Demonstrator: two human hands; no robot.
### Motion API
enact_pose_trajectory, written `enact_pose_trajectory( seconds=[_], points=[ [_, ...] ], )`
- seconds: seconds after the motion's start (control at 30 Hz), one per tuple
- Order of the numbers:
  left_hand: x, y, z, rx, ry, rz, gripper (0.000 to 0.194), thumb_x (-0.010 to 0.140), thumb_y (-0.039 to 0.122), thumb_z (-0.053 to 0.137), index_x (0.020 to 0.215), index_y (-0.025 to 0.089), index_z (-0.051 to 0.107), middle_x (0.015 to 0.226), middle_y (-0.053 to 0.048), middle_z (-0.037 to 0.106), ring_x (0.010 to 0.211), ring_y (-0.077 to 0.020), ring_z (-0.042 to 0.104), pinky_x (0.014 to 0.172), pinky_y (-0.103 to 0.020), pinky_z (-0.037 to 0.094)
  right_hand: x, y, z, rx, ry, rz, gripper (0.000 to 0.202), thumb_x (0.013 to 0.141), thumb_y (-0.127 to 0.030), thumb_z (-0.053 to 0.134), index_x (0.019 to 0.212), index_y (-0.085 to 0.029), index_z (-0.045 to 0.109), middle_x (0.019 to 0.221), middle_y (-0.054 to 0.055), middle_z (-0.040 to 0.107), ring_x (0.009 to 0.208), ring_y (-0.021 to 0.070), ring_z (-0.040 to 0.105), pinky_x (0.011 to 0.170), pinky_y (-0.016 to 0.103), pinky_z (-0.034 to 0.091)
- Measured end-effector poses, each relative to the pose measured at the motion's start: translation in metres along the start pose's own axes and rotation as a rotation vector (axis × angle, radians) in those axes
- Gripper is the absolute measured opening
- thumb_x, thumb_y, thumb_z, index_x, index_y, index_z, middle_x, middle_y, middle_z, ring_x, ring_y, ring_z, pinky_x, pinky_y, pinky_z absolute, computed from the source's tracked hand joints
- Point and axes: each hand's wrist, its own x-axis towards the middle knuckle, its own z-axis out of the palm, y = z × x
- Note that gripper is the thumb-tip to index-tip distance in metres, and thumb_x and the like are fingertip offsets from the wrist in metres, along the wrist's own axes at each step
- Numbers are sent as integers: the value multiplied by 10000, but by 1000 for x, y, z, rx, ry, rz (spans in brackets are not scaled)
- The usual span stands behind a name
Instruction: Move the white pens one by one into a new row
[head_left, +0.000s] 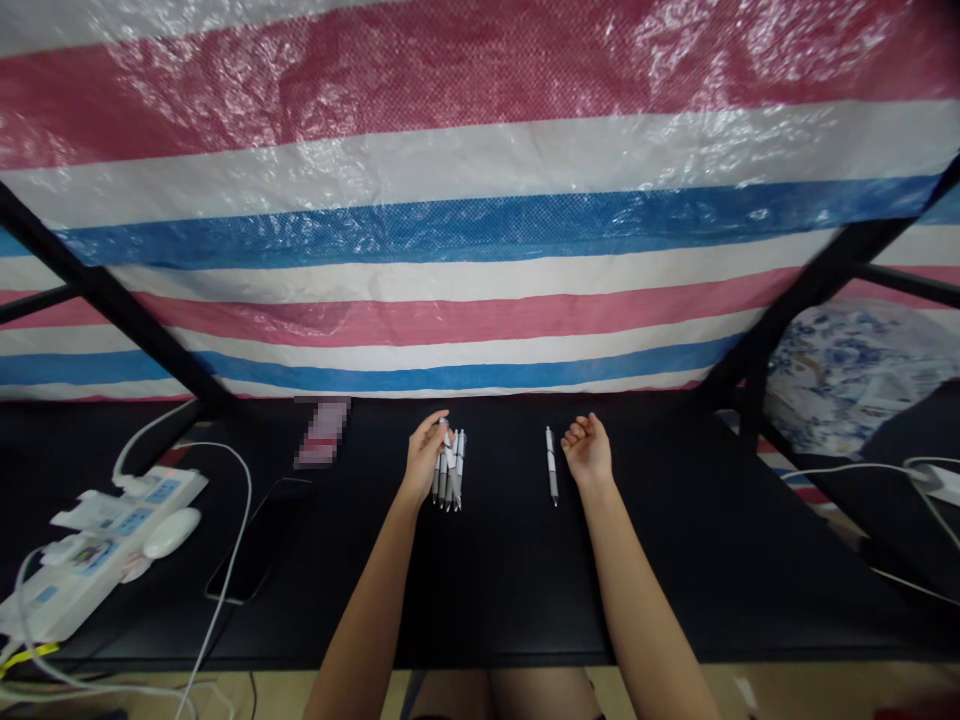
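Several white and grey pens lie side by side on the black table, tips toward me. My left hand is at their left side, thumb and forefinger pinching the top of one pen that lies over the others at a slight slant. A single white and grey pen lies apart to the right. Just right of it rests my right hand, palm up with its fingers curled in; nothing shows in it, and it does not touch the pen.
At the left are a white power strip with plugs and cables, a dark phone and a blurred pink item. A striped sheet hangs behind the table between black frame bars. A floral bag is at the right.
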Motion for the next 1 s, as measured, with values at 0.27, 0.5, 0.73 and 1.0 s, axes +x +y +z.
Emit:
enact_pose_trajectory(
  seconds=[0.27, 0.5, 0.73, 1.0],
  points=[
    [1, -2, -1, -55, 16, 1, 450, 744, 378, 660, 1137, 169, 594, 665, 18, 559, 560, -59, 484, 535, -185, 374, -1, -2, 2, 22, 4, 27, 236, 824, -323, 518, 634, -183, 503, 448, -84, 378, 387, 43, 369, 413, 183, 300],
    [4, -5, -4, -88, 19, -4, 515, 745, 365, 662, 1211, 173, 558, 681, 17, 563, 570, -60, 502, 550, -192, 390, -1, -1, 1, 13, 5, 16, 229, 812, -330, 533, 637, -185, 504, 451, -86, 383, 385, 44, 368, 411, 182, 305],
    [1, 0, -1, -61, 12, -8, 454, 736, 370, 664, 1140, 174, 596, 669, 19, 561, 551, -59, 485, 528, -187, 384, 1, -1, 0, 28, 8, 27, 227, 808, -318, 537, 627, -184, 513, 449, -83, 396, 384, 44, 373, 405, 181, 310],
    [2, -3, -2, 16, -1, 5, 449, 734, 396, 656, 1119, 173, 602, 657, 12, 578, 539, -65, 475, 512, -186, 366, 0, -1, 0, 18, 0, 24, 228, 792, -335, 563, 629, -188, 506, 445, -84, 395, 384, 47, 373, 403, 185, 312]
  ],
)
